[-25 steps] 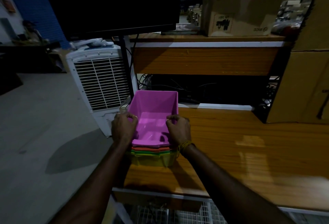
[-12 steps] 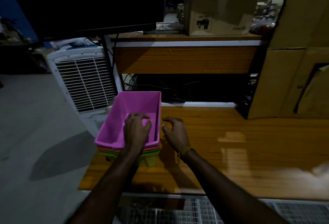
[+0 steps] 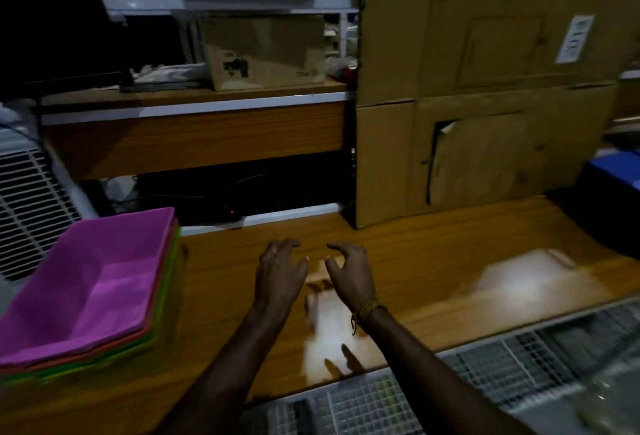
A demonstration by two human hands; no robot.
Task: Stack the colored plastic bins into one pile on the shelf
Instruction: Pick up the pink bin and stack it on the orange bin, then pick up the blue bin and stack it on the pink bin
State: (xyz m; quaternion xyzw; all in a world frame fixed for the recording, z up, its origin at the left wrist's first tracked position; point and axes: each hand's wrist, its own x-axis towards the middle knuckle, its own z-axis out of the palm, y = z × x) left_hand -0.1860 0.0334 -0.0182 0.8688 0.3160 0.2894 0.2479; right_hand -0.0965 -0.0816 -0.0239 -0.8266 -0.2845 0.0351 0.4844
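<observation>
A pile of nested plastic bins stands at the left end of the wooden shelf [image 3: 433,261]. The pink bin [image 3: 93,282] is on top, with an orange rim and green rims [image 3: 157,327] showing under it. My left hand [image 3: 278,279] and my right hand [image 3: 349,273] hover side by side over the bare wood to the right of the pile, well apart from it. Both hands hold nothing, with fingers spread and slightly curled. A yellow thread band circles my right wrist.
Tall cardboard boxes [image 3: 485,105] stand at the back right of the shelf. A blue bin [image 3: 613,171] sits at the far right. A smaller carton [image 3: 263,50] rests on the upper shelf. A white grilled appliance [image 3: 27,206] stands at left. Wire mesh [image 3: 485,382] lies below the front edge.
Both hands have let go of the pink bin and moved right, away from the pile. The view has swung right, so the pile now sits at the left edge.
</observation>
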